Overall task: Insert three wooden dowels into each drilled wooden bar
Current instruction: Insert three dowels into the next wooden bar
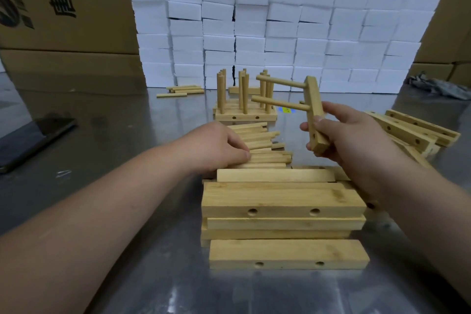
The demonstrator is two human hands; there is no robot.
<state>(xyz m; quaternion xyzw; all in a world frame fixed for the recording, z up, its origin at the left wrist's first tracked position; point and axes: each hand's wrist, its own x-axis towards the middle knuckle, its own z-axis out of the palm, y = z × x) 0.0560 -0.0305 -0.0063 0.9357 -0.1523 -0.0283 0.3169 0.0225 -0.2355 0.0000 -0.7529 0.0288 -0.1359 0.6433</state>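
My right hand (349,135) grips a drilled wooden bar (314,107) held upright above the table. Two dowels (279,92) stick out of it to the left, and an empty hole shows near its lower end. My left hand (216,145) rests palm down on a loose pile of dowels (265,145), fingers curled on them; whether it holds one I cannot tell. Behind the pile stand finished bars (246,116) with upright dowels. A stack of drilled bars (283,206) lies in front of me.
More drilled bars (413,130) lie at the right. A few dowels (183,90) lie far back left. A dark phone (33,140) lies at the left on the metal table (122,122). A wall of white blocks (280,25) and cardboard boxes (63,7) stand behind.
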